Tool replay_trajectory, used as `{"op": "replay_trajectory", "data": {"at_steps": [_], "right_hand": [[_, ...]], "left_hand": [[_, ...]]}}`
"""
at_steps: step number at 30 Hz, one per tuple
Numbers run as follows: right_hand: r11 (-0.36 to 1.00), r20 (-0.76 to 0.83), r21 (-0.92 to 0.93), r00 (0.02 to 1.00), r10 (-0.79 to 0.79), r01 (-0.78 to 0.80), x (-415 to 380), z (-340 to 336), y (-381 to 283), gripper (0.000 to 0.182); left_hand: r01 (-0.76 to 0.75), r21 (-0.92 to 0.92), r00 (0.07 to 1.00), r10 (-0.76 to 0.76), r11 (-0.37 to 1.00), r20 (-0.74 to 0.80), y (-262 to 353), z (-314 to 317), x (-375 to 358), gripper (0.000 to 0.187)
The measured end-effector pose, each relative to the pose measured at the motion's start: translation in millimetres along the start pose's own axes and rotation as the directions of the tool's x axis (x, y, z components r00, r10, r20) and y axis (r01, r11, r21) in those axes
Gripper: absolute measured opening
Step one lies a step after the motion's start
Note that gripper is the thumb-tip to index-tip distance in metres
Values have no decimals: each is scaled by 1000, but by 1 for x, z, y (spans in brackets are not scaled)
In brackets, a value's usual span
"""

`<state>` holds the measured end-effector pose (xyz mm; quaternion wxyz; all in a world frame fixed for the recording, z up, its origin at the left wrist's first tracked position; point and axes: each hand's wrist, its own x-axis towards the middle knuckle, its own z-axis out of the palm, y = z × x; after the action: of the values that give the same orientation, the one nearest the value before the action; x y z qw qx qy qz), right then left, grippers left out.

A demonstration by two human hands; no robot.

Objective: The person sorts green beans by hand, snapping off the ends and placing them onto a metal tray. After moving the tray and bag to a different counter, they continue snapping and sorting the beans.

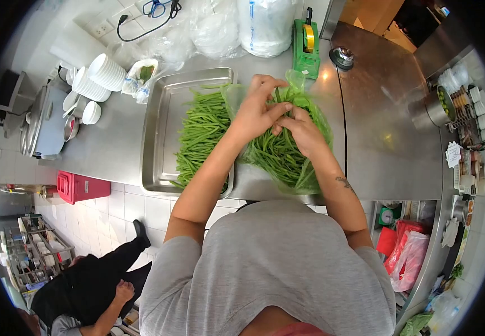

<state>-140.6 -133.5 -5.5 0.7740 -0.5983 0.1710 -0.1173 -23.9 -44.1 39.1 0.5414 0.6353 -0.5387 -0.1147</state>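
Observation:
My left hand (pixel 256 115) and my right hand (pixel 305 133) meet above an open, clear green plastic bag (pixel 325 120) full of long green beans (pixel 279 154). Both hands are closed in a pinch, fingertips close together, with thin green bean pieces showing between them. The exact grip is partly hidden by the fingers. Left of the bag, a rectangular metal tray (pixel 160 129) holds a heap of green beans (pixel 202 131) along its right side. My left forearm crosses over the tray's right edge.
Stacked white bowls (pixel 106 73) and a small plastic bag with leaves (pixel 141 75) stand at the counter's left. Behind are plastic-wrapped stacks (pixel 265 28), a green tape dispenser (pixel 307 47) and a call bell (pixel 341 57). A person in black trousers (pixel 85 291) is at lower left, near a red bin (pixel 83 186).

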Motion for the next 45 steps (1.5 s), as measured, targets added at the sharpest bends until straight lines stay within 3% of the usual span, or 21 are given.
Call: {"op": "replay_trajectory", "data": {"at_steps": [3, 6, 9, 12, 16, 17, 20, 21, 24, 25, 28, 31, 34, 37, 40, 41, 45], "right_hand": [[990, -57, -111, 995, 81, -87, -6, 7, -1, 27], [994, -30, -104, 999, 41, -44, -10, 23, -6, 17], [1000, 97, -2, 995, 16, -16, -4, 5, 12, 15], [934, 32, 343, 995, 97, -101, -6, -6, 15, 17], [920, -94, 386, 995, -36, 69, -1, -5, 13, 17], [912, -164, 398, 986, -33, 96, 1, 2, 10, 17], [906, -252, 412, 968, 13, 95, 3, 18, 2, 20], [907, -262, 413, 964, 36, 79, 3, 20, 1, 21], [874, -294, 481, 951, 94, 62, 4, 20, 3, 21], [859, -295, 506, 952, 85, 80, 5, 20, 5, 20], [819, -295, 560, 954, 56, 125, 7, 13, 12, 18], [816, -269, 562, 963, 25, 136, 6, 5, 8, 17], [833, -230, 542, 973, 15, 115, 2, 4, 2, 16], [843, -216, 525, 976, 0, 116, 5, 4, 5, 15], [840, -184, 510, 978, -102, 184, 7, 3, -2, 15], [843, -134, 499, 979, -152, 199, 5, 1, -9, 15], [841, 13, 519, 982, -188, 154, 2, -5, -16, 19]], "left_hand": [[-236, 232, 972, 232, 944, 47, 1, -4, 4, 39], [-332, 263, 942, 305, 906, 138, -15, -8, 3, 35], [-239, 322, 953, 285, 916, -104, -8, -16, 9, 23], [142, 74, 974, -126, 987, -189, -2, -30, 6, 15], [440, 120, 895, -423, 890, -144, 0, -7, -1, 28], [554, -284, 827, -558, 783, 74, -7, 6, -5, 38], [314, -68, 911, -320, 947, -259, -40, 34, -11, 45], [320, -150, 911, -348, 935, -222, -29, 34, -12, 44], [75, 95, 973, -52, 993, -225, -24, 44, -24, 34], [49, 62, 976, -34, 997, -217, -22, 45, -28, 32], [2, 316, 977, 65, 949, -203, -15, 40, -34, 34], [-105, 323, 961, 179, 941, -210, -12, 34, -37, 33], [-52, 236, 970, 105, 970, -218, -18, 28, -42, 29], [-112, 84, 960, 129, 990, -246, -15, 26, -40, 24], [85, -212, 966, -132, 974, -220, -22, 16, -42, 16], [198, -124, 954, -220, 972, -204, -29, 9, -44, 11], [96, -25, 993, -98, 995, -70, -20, 0, -42, 12]]}}
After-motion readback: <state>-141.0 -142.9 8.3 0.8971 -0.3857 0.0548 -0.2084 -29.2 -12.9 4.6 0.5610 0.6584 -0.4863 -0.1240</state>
